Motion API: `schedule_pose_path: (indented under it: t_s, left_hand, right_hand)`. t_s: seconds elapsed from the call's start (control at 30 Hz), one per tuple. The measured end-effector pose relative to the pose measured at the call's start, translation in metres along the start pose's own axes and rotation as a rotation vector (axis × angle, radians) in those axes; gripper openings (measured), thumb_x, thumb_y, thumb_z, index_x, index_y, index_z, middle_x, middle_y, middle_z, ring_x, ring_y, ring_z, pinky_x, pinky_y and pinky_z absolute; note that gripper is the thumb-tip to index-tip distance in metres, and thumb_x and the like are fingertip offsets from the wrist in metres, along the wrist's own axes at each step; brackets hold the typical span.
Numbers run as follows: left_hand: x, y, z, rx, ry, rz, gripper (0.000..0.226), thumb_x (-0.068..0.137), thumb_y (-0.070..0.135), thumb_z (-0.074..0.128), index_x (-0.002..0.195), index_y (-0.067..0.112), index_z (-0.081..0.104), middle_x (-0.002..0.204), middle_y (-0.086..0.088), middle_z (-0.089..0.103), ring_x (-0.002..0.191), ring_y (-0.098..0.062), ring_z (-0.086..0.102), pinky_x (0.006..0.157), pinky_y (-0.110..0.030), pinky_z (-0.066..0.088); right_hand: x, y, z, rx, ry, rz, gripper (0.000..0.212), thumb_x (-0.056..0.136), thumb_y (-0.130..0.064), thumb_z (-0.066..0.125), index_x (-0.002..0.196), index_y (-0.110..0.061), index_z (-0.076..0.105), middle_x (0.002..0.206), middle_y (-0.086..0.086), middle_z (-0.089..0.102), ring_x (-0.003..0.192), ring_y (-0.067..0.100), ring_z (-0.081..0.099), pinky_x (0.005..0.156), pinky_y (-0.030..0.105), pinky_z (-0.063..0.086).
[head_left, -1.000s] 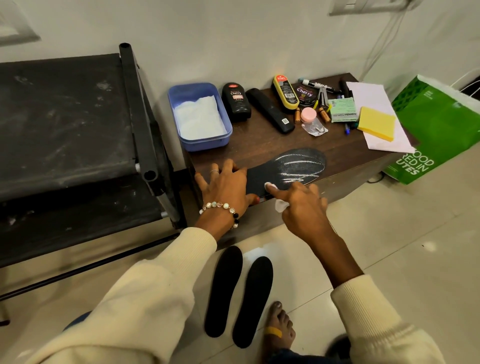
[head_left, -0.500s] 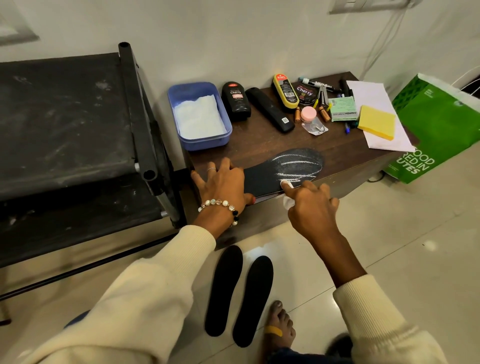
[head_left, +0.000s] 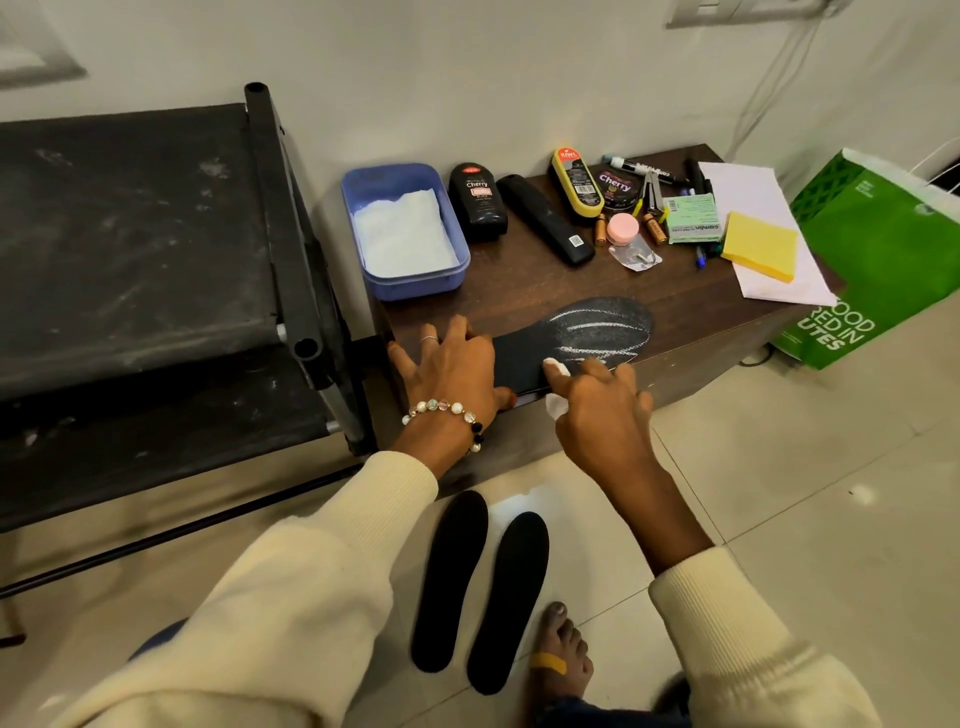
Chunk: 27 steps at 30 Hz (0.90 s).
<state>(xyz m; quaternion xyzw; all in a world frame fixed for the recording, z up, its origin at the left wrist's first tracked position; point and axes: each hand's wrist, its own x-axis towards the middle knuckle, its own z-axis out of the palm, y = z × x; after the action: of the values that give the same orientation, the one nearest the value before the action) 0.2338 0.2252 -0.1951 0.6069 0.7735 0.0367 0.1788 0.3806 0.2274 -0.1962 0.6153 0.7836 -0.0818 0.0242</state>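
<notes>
A black insole (head_left: 597, 332) streaked with white lies along the front edge of the low brown table (head_left: 545, 291). My left hand (head_left: 452, 364) presses flat on the insole's heel end, fingers spread. My right hand (head_left: 597, 405) pinches a small white wipe (head_left: 557, 387) and holds it against the insole's middle. A blue tub (head_left: 405, 234) holding white tissue stands at the table's back left.
Two more black insoles (head_left: 478, 587) lie on the tiled floor beside a bare foot (head_left: 561, 654). Polish bottles, a black brush, pens, batteries, a pink jar and yellow sticky notes (head_left: 761, 252) crowd the table's back. A black rack (head_left: 156, 249) stands left, a green bag (head_left: 883, 260) right.
My right hand has wiped along the insole, first toward the toe end, then back toward the middle. The left hand has stayed on the heel end.
</notes>
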Motion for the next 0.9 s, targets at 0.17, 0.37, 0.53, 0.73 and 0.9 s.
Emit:
schedule_pose_path:
  t_s: [0.17,0.37,0.53,0.73,0.9]
  left_hand:
    - [0.0,0.001,0.002,0.0,-0.004,0.013,0.057,0.079,0.051,0.071,0.129,0.028,0.054,0.142,0.001,0.036,0.136,-0.033,0.025,0.109,-0.064,0.014]
    - [0.0,0.0,0.004,-0.037,-0.02,0.061,0.071,0.084,0.045,0.068,0.145,0.036,0.034,0.142,0.005,0.034,0.136,-0.032,0.024,0.108,-0.067,0.01]
    - [0.0,0.0,0.003,-0.052,-0.021,0.055,0.069,0.083,0.044,0.069,0.144,0.036,0.038,0.142,0.007,0.034,0.136,-0.031,0.024,0.108,-0.067,0.011]
    - [0.0,-0.001,0.002,-0.057,-0.027,0.056,0.068,0.083,0.044,0.069,0.143,0.036,0.039,0.143,0.007,0.034,0.136,-0.03,0.024,0.108,-0.067,0.012]
    - [0.001,-0.002,0.002,-0.059,-0.023,0.055,0.067,0.083,0.045,0.068,0.143,0.036,0.039,0.144,0.007,0.034,0.136,-0.03,0.024,0.108,-0.066,0.011]
  right_hand:
    - [0.003,0.013,-0.002,0.004,0.039,0.104,0.052,0.093,-0.013,0.042,0.141,-0.032,0.038,0.13,0.007,0.049,0.119,0.031,0.038,0.092,0.046,0.035]
    - [0.009,0.008,-0.005,0.013,0.002,0.053,0.053,0.095,-0.019,0.043,0.142,-0.041,0.032,0.131,0.006,0.046,0.121,0.031,0.035,0.096,0.047,0.033]
    - [0.008,0.001,-0.002,0.017,0.025,0.071,0.044,0.095,-0.018,0.043,0.137,-0.033,0.041,0.131,0.007,0.048,0.121,0.031,0.036,0.095,0.047,0.034]
    - [0.019,0.009,-0.003,0.023,0.019,0.105,0.051,0.096,-0.021,0.042,0.143,-0.04,0.033,0.132,0.007,0.047,0.121,0.031,0.036,0.095,0.048,0.034]
    - [0.015,-0.007,-0.002,0.071,0.011,0.057,0.047,0.095,-0.018,0.04,0.14,-0.03,0.038,0.128,0.009,0.048,0.121,0.033,0.034,0.096,0.05,0.033]
